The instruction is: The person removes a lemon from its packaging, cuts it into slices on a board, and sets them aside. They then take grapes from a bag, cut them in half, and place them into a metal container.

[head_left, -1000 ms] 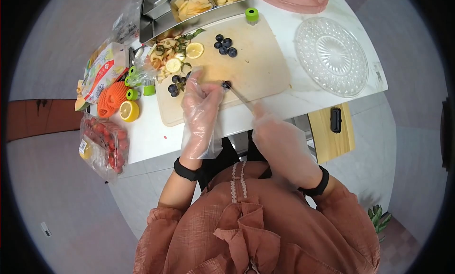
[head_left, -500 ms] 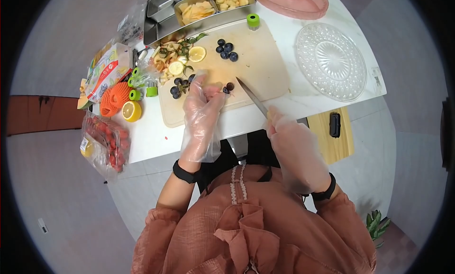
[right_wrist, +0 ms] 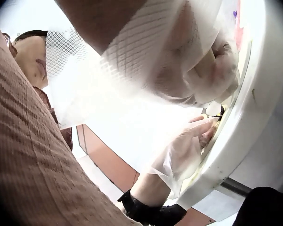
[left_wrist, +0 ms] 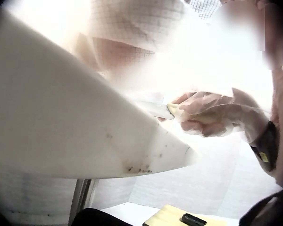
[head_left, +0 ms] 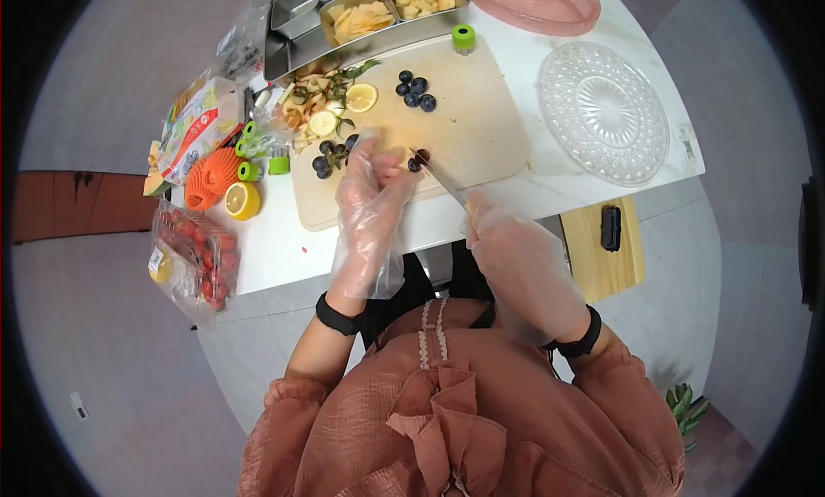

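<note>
On the cream cutting board (head_left: 490, 136), a cut blueberry (head_left: 414, 164) shows a dark reddish inside. My gloved left hand (head_left: 368, 201) holds it at the fingertips, thumb on the near side. My gloved right hand (head_left: 522, 256) grips a knife (head_left: 447, 185) by its pale handle, the tip of the blade over the fruit. In the left wrist view, the right hand (left_wrist: 207, 113) and the blade (left_wrist: 153, 109) show beyond the table edge. Whole blueberries (head_left: 418, 86) sit farther back on the board; others (head_left: 323, 166) lie just left of my left hand.
Lemon slices (head_left: 361, 97) and fruit peelings (head_left: 305, 102) cover the board's left. Behind is a steel tray (head_left: 296, 63) of cut fruit. A glass plate (head_left: 593, 158) stands right; a lemon half (head_left: 241, 202) and a clear box of red fruit (head_left: 202, 256) stand left.
The knife first lay at the blueberry, then drew back to the right, showing the fruit parted, and is now over it again. My left hand has stayed beside the fruit.
</note>
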Demonstrator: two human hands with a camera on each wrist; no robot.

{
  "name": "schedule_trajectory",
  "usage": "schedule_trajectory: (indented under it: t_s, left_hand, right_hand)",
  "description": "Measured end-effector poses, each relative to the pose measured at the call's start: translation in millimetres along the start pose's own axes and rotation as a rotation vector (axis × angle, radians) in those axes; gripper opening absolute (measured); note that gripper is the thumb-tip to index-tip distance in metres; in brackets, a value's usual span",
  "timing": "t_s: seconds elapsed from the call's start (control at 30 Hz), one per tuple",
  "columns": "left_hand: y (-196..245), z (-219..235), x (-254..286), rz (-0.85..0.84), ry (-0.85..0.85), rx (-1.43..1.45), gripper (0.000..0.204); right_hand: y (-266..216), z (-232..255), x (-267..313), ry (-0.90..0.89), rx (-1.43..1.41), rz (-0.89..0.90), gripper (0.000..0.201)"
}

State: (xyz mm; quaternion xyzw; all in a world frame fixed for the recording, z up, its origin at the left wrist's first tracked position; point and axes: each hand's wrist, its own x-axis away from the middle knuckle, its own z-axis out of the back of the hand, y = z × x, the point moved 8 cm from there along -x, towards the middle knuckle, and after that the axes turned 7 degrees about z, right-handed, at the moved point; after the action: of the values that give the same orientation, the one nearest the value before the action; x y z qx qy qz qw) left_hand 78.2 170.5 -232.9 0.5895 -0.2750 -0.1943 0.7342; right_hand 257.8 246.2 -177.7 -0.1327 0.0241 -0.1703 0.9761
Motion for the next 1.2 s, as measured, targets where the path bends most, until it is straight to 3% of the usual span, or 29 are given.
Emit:
schedule_trajectory:
  t_s: [0.23,0.43,0.53,0.6,0.63,0.7,0.73,0.8,0.93,1.0,1.03,1.1,1.2]
  left_hand:
    - [9.5,-3.8,3.4,-0.038,-0.001,0.009,0.064]
    - [18.0,-7.4,7.5,-0.007,-0.007,0.052,0.062]
    - [16.4,-11.1,6.5,0.039,-0.043,0.005,0.06]
    - [16.6,-11.8,5.5,0.008,-0.029,-0.026,0.059]
    - [13.9,-12.7,4.8,0.008,-0.028,-0.024,0.059]
    - [13.7,-11.4,2.7,-0.033,0.004,-0.052,0.058]
    - [14.6,-11.2,3.2,-0.033,0.009,-0.05,0.058]
    - [18.6,-11.4,4.0,-0.006,0.028,-0.116,0.055]
    - [32.0,-11.7,5.9,-0.023,0.063,-0.234,0.053]
    - [35.0,-17.0,5.8,-0.095,0.002,-0.198,0.048]
    - [37.1,-16.2,5.1,-0.1,0.011,-0.194,0.048]
    - [42.2,-22.1,2.4,-0.116,-0.022,-0.392,0.041]
    - [46.9,-30.1,-1.6,-0.076,-0.106,-0.555,0.046]
  right_hand:
    - [-6.1,2.6,-2.3,0.056,0.059,0.061,0.018]
    - [-8.2,-0.6,-6.0,-0.03,0.089,0.064,0.019]
    - [-11.6,-7.3,-11.6,-0.049,0.12,0.146,0.019]
    - [-15.3,-1.0,-15.8,0.12,0.03,0.198,0.02]
    - [-16.5,0.5,-17.2,0.119,0.031,0.199,0.02]
    - [-6.7,-7.1,-22.0,-0.083,-0.133,0.025,0.023]
    - [-8.3,-1.0,-21.2,-0.083,-0.131,0.03,0.023]
    - [6.4,-0.4,-10.2,-0.19,-0.302,-0.2,0.024]
    - [16.3,9.7,4.6,-0.131,-0.374,-0.25,0.027]
    - [29.4,16.1,10.7,0.064,-0.326,-0.328,0.02]
    - [31.5,15.0,9.2,0.067,-0.321,-0.318,0.02]
    - [41.6,22.2,8.6,0.186,-0.305,-0.364,0.028]
    - [48.7,19.4,3.4,0.148,-0.32,-0.351,0.035]
